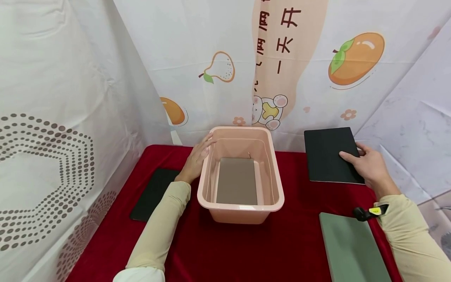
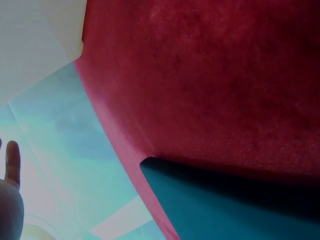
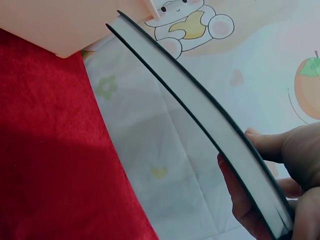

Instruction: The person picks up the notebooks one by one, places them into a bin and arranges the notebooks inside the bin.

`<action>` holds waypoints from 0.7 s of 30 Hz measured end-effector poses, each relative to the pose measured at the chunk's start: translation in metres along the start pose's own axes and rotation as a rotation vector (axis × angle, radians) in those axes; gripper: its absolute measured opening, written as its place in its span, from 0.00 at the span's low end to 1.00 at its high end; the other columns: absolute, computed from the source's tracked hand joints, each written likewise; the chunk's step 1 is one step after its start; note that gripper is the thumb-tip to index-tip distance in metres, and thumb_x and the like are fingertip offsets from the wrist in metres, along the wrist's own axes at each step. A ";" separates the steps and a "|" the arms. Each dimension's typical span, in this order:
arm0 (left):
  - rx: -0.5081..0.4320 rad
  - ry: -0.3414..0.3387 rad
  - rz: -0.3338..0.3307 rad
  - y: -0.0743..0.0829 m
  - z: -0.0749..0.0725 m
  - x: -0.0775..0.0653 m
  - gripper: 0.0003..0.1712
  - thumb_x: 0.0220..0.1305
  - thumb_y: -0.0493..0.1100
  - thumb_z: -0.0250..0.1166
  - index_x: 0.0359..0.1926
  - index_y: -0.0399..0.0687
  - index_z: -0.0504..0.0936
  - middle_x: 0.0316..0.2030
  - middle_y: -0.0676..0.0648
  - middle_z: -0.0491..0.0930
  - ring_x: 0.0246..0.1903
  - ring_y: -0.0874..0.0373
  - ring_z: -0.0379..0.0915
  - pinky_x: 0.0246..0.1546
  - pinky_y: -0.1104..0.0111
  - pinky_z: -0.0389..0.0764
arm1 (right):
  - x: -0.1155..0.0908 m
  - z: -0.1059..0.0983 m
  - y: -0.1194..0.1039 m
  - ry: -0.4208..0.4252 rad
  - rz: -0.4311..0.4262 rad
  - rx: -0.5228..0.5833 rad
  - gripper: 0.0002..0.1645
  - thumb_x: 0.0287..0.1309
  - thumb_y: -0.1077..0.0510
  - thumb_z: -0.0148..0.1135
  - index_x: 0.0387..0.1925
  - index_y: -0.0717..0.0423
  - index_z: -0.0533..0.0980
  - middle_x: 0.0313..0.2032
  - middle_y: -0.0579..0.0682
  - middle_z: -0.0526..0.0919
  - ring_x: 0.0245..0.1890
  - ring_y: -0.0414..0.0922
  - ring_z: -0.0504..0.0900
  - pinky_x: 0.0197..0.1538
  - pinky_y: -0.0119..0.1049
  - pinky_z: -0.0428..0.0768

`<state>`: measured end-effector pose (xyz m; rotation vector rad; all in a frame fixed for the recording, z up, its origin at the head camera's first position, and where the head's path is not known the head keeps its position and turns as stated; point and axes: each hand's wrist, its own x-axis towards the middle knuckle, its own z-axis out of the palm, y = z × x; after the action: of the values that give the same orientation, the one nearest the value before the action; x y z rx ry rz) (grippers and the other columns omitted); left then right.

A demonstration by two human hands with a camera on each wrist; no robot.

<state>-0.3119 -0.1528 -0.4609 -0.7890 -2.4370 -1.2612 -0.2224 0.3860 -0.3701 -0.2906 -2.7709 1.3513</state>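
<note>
My right hand (image 1: 371, 166) pinches a black-covered notebook (image 1: 329, 154) at its right edge, thumb on top. In the right wrist view the notebook (image 3: 185, 95) is edge-on, its white pages showing between dark covers, and it hangs above the table. My left hand (image 1: 197, 156) rests against the left rim of a pink plastic basin (image 1: 239, 213), fingers fairly straight. Only part of that left hand (image 2: 12, 200) shows in the left wrist view. Inside the basin lies a flat grey-brown rectangle (image 1: 237, 180), which looks like a notebook.
Another black notebook (image 1: 153, 196) lies left of the basin, partly behind the left forearm. A green notebook (image 1: 352, 246) lies at the front right, near the right sleeve. Red cloth (image 1: 246, 250) covers the table; printed curtains (image 1: 197, 35) hang behind and at the sides.
</note>
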 end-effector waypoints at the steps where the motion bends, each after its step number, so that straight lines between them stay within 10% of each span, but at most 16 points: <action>1: 0.000 0.000 0.000 0.000 0.000 0.000 0.30 0.82 0.55 0.35 0.72 0.51 0.71 0.80 0.59 0.54 0.80 0.56 0.49 0.75 0.45 0.53 | 0.000 0.000 -0.001 -0.002 0.001 0.001 0.57 0.68 0.37 0.59 0.81 0.60 0.42 0.64 0.69 0.68 0.23 0.29 0.82 0.30 0.30 0.84; 21: 0.015 -0.009 -0.012 0.000 -0.001 -0.001 0.30 0.83 0.56 0.35 0.72 0.51 0.71 0.80 0.60 0.53 0.79 0.53 0.49 0.74 0.44 0.55 | -0.003 0.005 -0.022 -0.064 0.034 0.095 0.56 0.70 0.38 0.57 0.82 0.56 0.39 0.71 0.76 0.60 0.25 0.30 0.84 0.33 0.30 0.85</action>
<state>-0.3115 -0.1535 -0.4609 -0.7780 -2.4590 -1.2444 -0.2231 0.3684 -0.3560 -0.2970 -2.7533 1.5212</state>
